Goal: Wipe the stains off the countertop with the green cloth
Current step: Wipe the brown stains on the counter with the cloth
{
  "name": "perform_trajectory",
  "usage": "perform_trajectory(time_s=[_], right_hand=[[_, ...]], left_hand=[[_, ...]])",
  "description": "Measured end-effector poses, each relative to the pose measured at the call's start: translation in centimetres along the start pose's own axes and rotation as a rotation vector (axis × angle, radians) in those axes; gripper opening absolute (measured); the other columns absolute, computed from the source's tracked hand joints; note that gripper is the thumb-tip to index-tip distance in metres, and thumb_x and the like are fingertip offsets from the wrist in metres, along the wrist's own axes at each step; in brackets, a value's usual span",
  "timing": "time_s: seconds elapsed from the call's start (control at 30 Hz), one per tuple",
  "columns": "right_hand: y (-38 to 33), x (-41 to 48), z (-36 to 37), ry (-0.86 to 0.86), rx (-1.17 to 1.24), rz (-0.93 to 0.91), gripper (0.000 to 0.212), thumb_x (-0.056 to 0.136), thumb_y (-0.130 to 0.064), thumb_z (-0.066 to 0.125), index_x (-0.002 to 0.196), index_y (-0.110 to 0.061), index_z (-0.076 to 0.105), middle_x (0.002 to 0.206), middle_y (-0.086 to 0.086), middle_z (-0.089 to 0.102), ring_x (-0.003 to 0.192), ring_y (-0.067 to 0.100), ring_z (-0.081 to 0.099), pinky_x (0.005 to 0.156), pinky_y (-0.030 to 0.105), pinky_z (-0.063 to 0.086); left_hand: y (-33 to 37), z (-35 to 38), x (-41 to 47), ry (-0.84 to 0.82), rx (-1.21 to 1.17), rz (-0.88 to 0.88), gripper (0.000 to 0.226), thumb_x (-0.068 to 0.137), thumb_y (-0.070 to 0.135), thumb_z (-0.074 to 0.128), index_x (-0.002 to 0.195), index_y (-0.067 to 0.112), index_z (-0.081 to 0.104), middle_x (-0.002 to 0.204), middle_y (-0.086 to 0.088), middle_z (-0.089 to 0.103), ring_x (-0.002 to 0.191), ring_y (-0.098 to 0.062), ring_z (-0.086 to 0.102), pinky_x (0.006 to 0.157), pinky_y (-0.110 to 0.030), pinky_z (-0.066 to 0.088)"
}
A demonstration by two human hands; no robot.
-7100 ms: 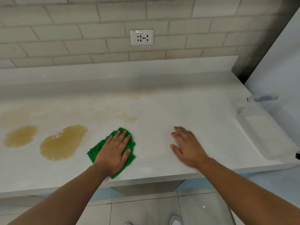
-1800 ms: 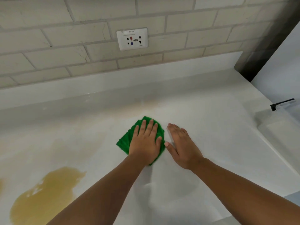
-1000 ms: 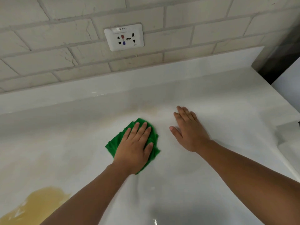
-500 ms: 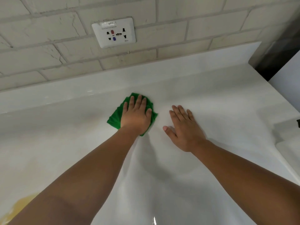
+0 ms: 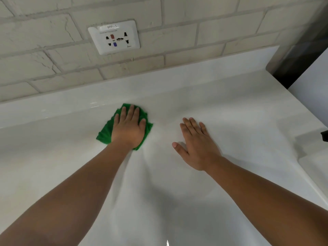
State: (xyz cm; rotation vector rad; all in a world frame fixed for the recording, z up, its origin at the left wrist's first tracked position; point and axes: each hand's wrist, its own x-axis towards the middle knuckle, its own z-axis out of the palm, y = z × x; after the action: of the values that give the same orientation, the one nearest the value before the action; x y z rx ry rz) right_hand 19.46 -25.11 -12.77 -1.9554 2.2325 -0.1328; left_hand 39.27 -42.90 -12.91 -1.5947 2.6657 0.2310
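Left hand covers green cloth centre

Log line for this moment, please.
phase: wiping | left hand: flat on green cloth, near backsplash | right hand: flat on countertop, bare | stains: none in view

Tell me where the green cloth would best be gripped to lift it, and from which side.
Probably the green cloth at its exposed near-left corner, approached from the left: the left hand lies flat over the middle, pinning it to the countertop, and that corner sticks out furthest. The right hand rests apart, flat on the surface.
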Motion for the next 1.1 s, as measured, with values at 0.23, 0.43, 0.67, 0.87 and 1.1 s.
perform_trajectory(time_s=[0.23,0.43,0.67,0.87,1.1], right_hand=[[0.0,-0.1,0.0,0.017,0.052,0.013,0.098,0.089,-0.074,-0.004,0.159,-0.006,0.004,0.168,0.010,0.002,0.154,0.020,-0.004,0.125,0.044,0.005],[-0.1,-0.3,-0.3,0.004,0.032,0.006,0.100,0.088,-0.076,-0.007,0.158,-0.006,0.007,0.167,0.011,0.002,0.154,0.020,-0.006,0.125,0.044,0.004],[0.0,0.0,0.0,0.001,-0.005,0.006,0.093,0.094,-0.073,0.005,0.159,-0.006,0.008,0.168,0.010,-0.001,0.154,0.021,-0.007,0.125,0.045,0.003],[-0.1,0.0,0.0,0.002,0.013,0.012,0.094,0.093,-0.073,0.005,0.159,-0.006,0.009,0.168,0.010,-0.001,0.154,0.020,-0.008,0.125,0.044,0.002],[-0.1,-0.1,-0.1,0.018,0.030,0.024,0.100,0.089,-0.077,0.001,0.158,-0.005,0.005,0.167,0.012,0.000,0.154,0.020,-0.005,0.125,0.043,0.005]], left_hand=[[7.5,0.2,-0.1,-0.051,0.006,0.163,0.064,0.104,0.049,0.009,0.161,0.020,0.006,0.169,0.000,-0.001,0.155,-0.024,-0.005,0.125,-0.045,-0.001],[5.5,1.4,-7.2,-0.030,0.007,0.349,0.064,0.104,0.054,0.010,0.161,0.024,0.014,0.169,0.004,0.006,0.155,-0.018,-0.005,0.126,-0.043,0.000],[1.7,0.5,-3.7,0.003,0.025,0.220,0.068,0.101,0.054,0.010,0.160,0.022,0.019,0.168,0.000,0.012,0.155,-0.022,0.004,0.126,-0.044,0.004],[6.6,0.4,1.3,-0.034,-0.014,0.075,0.065,0.104,0.050,0.010,0.161,0.019,0.009,0.169,-0.001,0.001,0.155,-0.026,-0.004,0.125,-0.047,-0.001],[6.5,0.4,-3.9,-0.058,0.072,0.416,0.065,0.103,0.053,0.009,0.161,0.024,0.008,0.169,0.004,0.002,0.155,-0.018,-0.007,0.126,-0.043,-0.002]])
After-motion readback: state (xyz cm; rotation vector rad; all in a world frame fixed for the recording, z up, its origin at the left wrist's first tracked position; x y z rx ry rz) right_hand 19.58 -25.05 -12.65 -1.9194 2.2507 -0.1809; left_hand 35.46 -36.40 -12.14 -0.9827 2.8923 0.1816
